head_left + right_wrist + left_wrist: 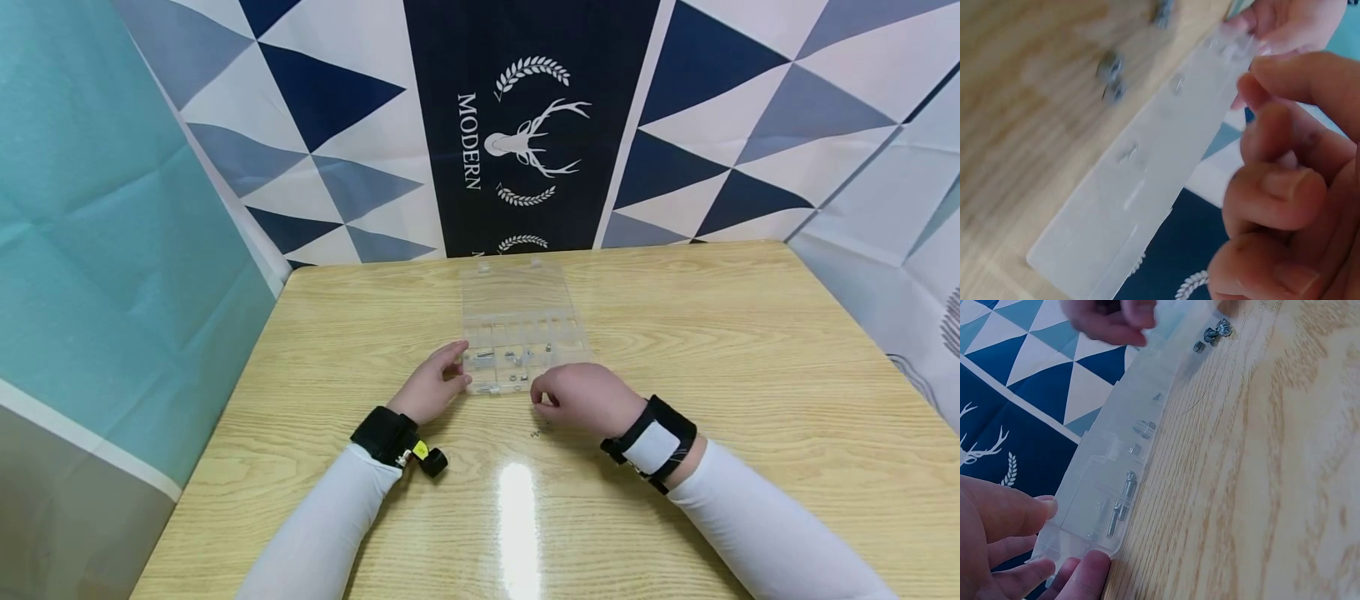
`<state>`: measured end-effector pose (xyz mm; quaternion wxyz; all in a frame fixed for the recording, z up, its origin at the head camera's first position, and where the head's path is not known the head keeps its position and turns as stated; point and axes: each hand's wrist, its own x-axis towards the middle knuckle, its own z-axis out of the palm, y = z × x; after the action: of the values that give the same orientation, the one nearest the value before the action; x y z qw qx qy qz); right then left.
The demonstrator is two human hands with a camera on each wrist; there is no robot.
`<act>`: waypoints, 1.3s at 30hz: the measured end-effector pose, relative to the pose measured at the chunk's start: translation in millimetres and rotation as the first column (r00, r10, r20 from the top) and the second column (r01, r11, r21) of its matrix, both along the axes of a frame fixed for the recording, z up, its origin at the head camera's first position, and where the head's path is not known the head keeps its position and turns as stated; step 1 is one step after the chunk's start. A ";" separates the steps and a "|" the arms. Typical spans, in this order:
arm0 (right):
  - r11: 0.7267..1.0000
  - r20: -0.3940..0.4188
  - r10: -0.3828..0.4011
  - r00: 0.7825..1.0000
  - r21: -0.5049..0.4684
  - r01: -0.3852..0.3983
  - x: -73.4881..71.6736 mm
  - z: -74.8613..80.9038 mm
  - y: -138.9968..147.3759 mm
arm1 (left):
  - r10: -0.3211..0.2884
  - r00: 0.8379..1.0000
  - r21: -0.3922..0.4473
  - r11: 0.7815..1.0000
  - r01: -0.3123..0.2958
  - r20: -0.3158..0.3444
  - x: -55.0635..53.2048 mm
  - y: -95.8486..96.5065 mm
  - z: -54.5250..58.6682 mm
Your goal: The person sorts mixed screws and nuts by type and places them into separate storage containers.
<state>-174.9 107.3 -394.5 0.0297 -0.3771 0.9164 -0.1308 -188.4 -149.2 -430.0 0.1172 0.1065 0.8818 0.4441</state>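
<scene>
A clear plastic compartment box (525, 287) lies on the table with its lid laid back. Screws (1121, 503) and other small metal parts sit in its front compartments. My left hand (435, 383) holds the box's left end, thumb at the front corner and fingers along the side. Over the box's front right corner hovers my right hand (588, 398), its fingers bent and the thumb close to the index finger. I cannot tell whether something small is between those fingertips. Several loose metal nuts or screws (1211, 335) lie on the table in front of the box, below the right hand.
The wood-grain table (750, 350) runs up to a patterned cloth backdrop (330, 125). A teal cloth (112, 208) hangs on the left side. Both wrists wear black straps (663, 442) with small devices.
</scene>
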 end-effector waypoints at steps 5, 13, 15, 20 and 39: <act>0.998 0.030 0.051 0.998 0.024 -0.052 10.5 -4.6 -3.1 | -0.003 1.000 0.005 1.000 0.003 -0.003 -0.3 -0.5 -1.0; 0.996 0.024 0.063 0.998 0.055 -0.064 17.7 -11.0 -6.5 | 0.001 1.000 0.007 1.000 -0.001 0.008 -1.1 -0.5 -1.3; 0.996 0.029 0.062 0.998 0.065 -0.063 18.0 -12.0 -6.9 | 0.004 1.000 0.000 1.000 -0.004 0.009 -1.2 -0.1 -1.4; 0.995 0.027 0.060 0.998 0.074 -0.062 17.8 -14.8 -7.1 | 0.003 1.000 -0.002 1.000 -0.003 0.014 -1.8 0.4 -2.3; 0.998 0.022 0.044 0.999 0.046 -0.045 13.8 -6.9 -4.7 | 0.002 1.000 0.005 1.000 -0.003 0.025 -1.7 0.2 -1.0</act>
<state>-161.1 102.7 -401.5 0.0511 -0.3950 0.9103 -0.1129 -190.1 -149.0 -430.9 0.1275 0.1001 0.8792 0.4479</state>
